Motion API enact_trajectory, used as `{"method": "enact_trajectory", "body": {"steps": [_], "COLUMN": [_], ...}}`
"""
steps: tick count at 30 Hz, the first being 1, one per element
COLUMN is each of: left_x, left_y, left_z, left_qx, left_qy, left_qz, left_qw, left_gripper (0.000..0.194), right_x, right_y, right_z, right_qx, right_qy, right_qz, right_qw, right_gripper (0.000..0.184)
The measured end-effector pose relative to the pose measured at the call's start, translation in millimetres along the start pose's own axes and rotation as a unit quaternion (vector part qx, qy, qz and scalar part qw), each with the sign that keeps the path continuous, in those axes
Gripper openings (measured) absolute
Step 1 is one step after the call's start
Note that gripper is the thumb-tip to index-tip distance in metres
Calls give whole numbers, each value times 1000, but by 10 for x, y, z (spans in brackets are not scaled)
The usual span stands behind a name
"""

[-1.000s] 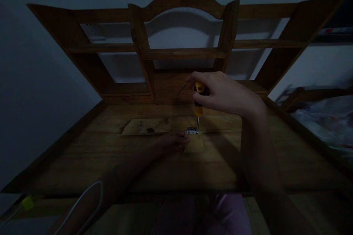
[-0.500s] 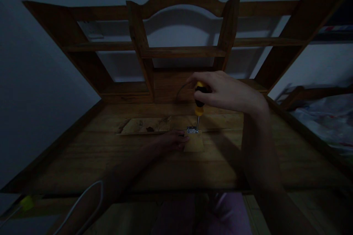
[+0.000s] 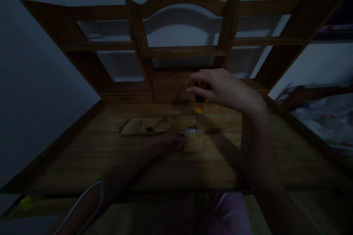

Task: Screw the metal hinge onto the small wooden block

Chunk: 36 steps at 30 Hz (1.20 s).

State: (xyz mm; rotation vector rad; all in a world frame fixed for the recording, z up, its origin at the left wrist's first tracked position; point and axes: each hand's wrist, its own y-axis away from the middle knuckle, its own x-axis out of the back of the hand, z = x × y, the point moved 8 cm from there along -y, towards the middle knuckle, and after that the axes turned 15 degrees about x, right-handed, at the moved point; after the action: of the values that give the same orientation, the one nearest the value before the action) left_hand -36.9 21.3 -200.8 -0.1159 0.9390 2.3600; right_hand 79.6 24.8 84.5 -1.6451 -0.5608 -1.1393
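A small metal hinge [image 3: 192,130] lies at the far edge of a wooden block [image 3: 194,143] on the bench [image 3: 220,170]. The step seems to be turning a screw there: the screwdriver [image 3: 199,110] stands nearly upright, its tip at the hinge's right end. The right hand [image 3: 213,85] is closed around its handle; the left hand [image 3: 175,138], loosely curled, touches the block's left edge, though I cannot tell whether it grips. The next move calls for steady downward pressure. A rough board [image 3: 146,125] lies near the left hand; the shelf unit [image 3: 182,52] behind seems clear of the work, but dim light hampers sight.
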Motion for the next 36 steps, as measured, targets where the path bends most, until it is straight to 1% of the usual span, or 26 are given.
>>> {"method": "enact_trajectory", "body": {"steps": [4,9,13,16,19,21,25,28,33,36], "left_x": [-17,-35,-27,-26,-39,-35,-2,22,3,-29], "left_y": [12,4,0,5,3,-9,-29,-1,89,99], "left_z": [7,25,15,11,16,14,2,5,44,55], "left_qx": [9,2,1,2,-3,-7,-9,4,20,16], "left_qy": [0,-1,-9,-10,-13,-19,-23,-35,-60,-64], "left_qz": [-2,-9,-12,-19,-31,-32,-22,-6,10,8], "left_qw": [1000,1000,1000,1000,999,999,999,999,998,998], "left_gripper": [36,38,39,37,32,32,35,37,39,38], "right_x": [-2,31,57,49,31,18,23,61,75,60], "right_y": [17,62,66,58,51,43,47,66,71,49], "right_z": [11,5,-17,-16,0,-8,-53,-83,-43,-27], "right_qx": [8,-13,-17,-27,-44,-43,-28,-22,-42,-34], "right_qy": [-7,-10,-26,-18,3,7,-26,-41,-14,-8], "right_qz": [-11,-31,-30,-24,-18,-22,-37,-36,-18,-7], "right_qw": [1000,999,999,999,999,999,999,998,999,999], "right_gripper": [20,29,25,20,22,23,23,23,24,22]}}
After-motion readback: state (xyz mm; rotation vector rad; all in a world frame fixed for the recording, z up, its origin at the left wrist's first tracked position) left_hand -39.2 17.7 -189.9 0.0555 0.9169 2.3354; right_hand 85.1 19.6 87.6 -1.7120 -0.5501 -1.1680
